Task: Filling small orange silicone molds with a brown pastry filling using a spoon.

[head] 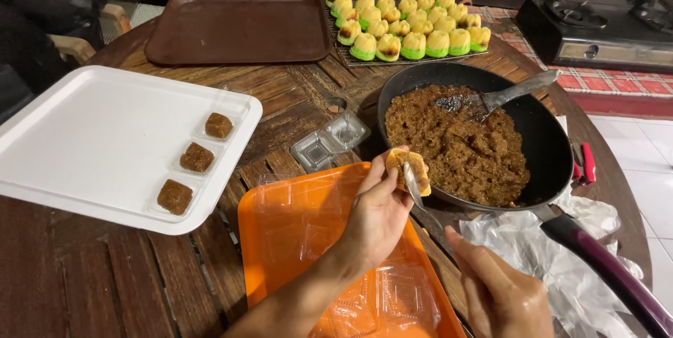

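My left hand (378, 215) is raised over the orange tray (280, 222) and pinches a small yellow cake (410, 167) between its fingertips, right at the near rim of the black pan (554, 149). My right hand (501, 299) sits low at the bottom edge and grips a thin metal spoon (413, 185), whose tip rests against the cake. The pan holds brown shredded filling (456, 142) with a metal spatula (508, 92) lying in it.
A wire rack of several yellow-and-green cakes (406, 29) stands at the back beside a brown tray (238, 28). The white tray (91, 142) at left carries three brown-topped pieces (197, 158). Clear plastic cups (329, 142), crumpled plastic (547, 247), a red-handled tool (587, 163) and a stove (596, 22) are around.
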